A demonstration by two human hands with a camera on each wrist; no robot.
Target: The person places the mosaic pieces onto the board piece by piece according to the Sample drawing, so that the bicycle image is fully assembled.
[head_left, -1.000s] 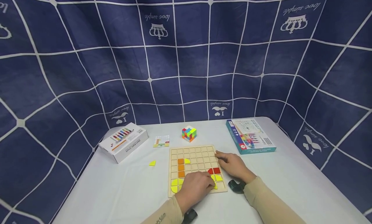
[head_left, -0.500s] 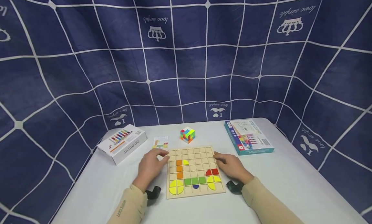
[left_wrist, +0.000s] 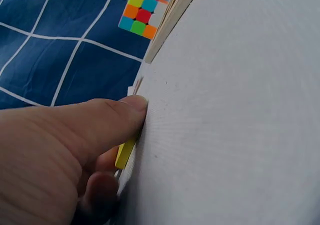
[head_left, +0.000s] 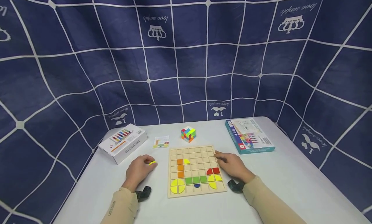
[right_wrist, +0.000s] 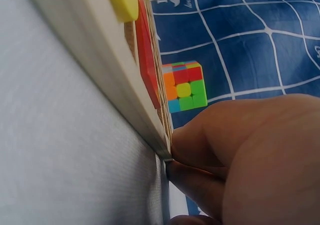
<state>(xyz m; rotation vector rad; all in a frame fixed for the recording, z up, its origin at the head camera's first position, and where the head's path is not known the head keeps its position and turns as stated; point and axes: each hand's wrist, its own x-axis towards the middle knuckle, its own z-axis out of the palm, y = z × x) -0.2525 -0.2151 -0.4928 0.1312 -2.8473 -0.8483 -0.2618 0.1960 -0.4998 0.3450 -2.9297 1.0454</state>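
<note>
My left hand (head_left: 138,171) is on the table left of the board, pinching a yellow quarter-circle tile (left_wrist: 124,154) between thumb and fingers. A square wooden grid board (head_left: 200,160) lies flat in front of me. At its right edge, my right hand (head_left: 232,166) grips the rim with thumb and fingertips. Set in the board are a column of orange squares (head_left: 180,168), a row of green squares (head_left: 196,179), a yellow circle of quarter tiles (head_left: 177,186), a dark blue half-round (head_left: 197,185), red tiles (head_left: 215,170) and more yellow quarters (head_left: 213,185).
A small pattern card (head_left: 161,142) lies behind the left hand. The puzzle cube (head_left: 188,134) stands beyond the board. A white box (head_left: 123,143) is at the back left, a teal-edged box (head_left: 249,135) at the back right. A blue curtain (head_left: 186,56) hangs behind the table.
My left hand has moved from the board's lower right to the left, past its left edge, and now holds the yellow tile that lay on the table. The right hand stays at the rim.
</note>
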